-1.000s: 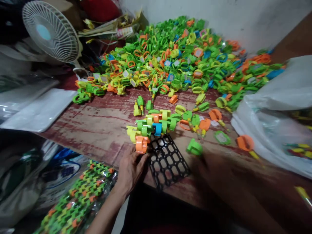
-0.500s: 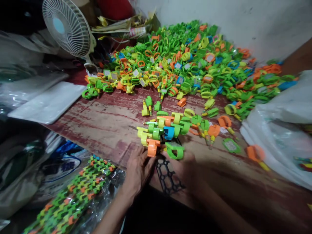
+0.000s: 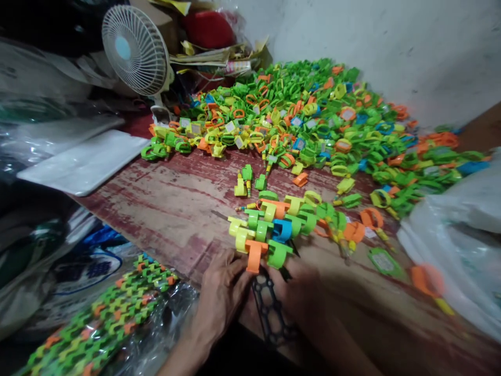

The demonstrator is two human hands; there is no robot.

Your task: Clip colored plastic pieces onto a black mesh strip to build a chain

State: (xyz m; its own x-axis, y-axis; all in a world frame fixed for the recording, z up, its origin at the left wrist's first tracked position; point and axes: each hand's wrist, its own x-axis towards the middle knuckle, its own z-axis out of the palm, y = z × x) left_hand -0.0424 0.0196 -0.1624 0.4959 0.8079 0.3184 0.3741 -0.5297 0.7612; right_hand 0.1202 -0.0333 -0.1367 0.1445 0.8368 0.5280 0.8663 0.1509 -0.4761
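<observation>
A black plastic grid [image 3: 272,308] lies at the near edge of the worn red table [image 3: 164,203]. Rows of green, yellow, orange and blue plastic pieces [image 3: 270,222] are seated on its far part. My left hand [image 3: 223,292] is closed at the grid's left side, with its fingertips at an orange piece [image 3: 254,255]. My right hand [image 3: 303,290] pinches a green piece [image 3: 278,253] right next to the orange one. The grid's near part shows bare between the two hands.
A big heap of loose coloured pieces [image 3: 313,120] covers the far half of the table. A white fan [image 3: 135,49] stands at the back left, a white tray [image 3: 86,162] at the left, a plastic bag [image 3: 457,250] at the right. A bagged filled grid [image 3: 97,329] lies lower left.
My right hand brought a green piece from the right onto the grid beside the orange piece and now covers most of the bare grid. The view has shifted.
</observation>
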